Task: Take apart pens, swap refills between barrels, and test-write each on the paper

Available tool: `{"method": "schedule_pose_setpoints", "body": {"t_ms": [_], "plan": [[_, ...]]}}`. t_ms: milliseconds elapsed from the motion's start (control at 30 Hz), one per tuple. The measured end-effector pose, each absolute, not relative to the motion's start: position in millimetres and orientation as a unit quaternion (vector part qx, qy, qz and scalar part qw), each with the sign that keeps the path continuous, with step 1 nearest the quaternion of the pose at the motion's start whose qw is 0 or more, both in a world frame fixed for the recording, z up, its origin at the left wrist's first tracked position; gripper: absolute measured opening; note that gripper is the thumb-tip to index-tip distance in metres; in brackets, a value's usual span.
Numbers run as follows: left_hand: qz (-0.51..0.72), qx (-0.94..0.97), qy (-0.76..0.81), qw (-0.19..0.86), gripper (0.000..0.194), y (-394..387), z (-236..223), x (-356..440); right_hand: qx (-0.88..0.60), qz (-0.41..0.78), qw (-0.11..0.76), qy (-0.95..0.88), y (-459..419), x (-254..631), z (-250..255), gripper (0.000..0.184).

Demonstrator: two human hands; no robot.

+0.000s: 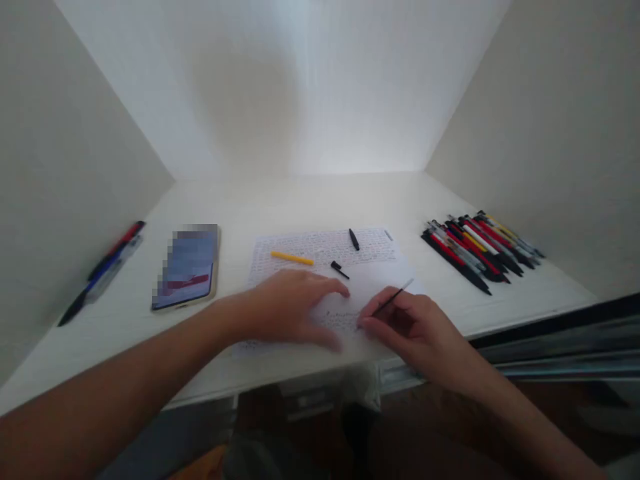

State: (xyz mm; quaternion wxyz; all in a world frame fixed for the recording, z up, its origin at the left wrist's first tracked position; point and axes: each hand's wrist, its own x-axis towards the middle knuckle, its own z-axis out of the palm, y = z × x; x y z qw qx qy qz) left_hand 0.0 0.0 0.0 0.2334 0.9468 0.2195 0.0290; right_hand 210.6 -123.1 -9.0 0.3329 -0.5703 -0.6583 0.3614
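Being pinched by the right grip (pixel 417 327), the refill (pixel 393 299) was angled. Central paper (pixel 367 280) was seemingly steadied by the spread left grip (pixel 287 303).

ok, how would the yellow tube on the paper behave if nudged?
Likely rolls: the yellow tube looks slim and round, with no visible clip. Probably light, being so thin. Seems stiff too, lying straight on the paper.
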Motion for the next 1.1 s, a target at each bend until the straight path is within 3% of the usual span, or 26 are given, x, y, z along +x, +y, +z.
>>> {"method": "schedule_pose_setpoints", "body": {"t_ms": [367, 933, 1100], "plan": [[0.048, 0.945, 0.189, 0.264, 0.054, 4.4, -4.2, 0.6, -0.563, 0.34, 0.296, -0.693, -121.6, 210.4, -3.9, 0.015], [0.072, 0.93, 0.198, 0.302, 0.053, 5.7, -10.3, -0.1, -0.552, 0.291, 0.294, -0.724, -124.4, 211.5, -10.1, 0.01], [0.074, 0.949, 0.167, 0.258, 0.052, 5.2, -9.8, -0.5, -0.544, 0.277, 0.285, -0.739, -124.5, 211.7, -10.1, 0.011]]}}
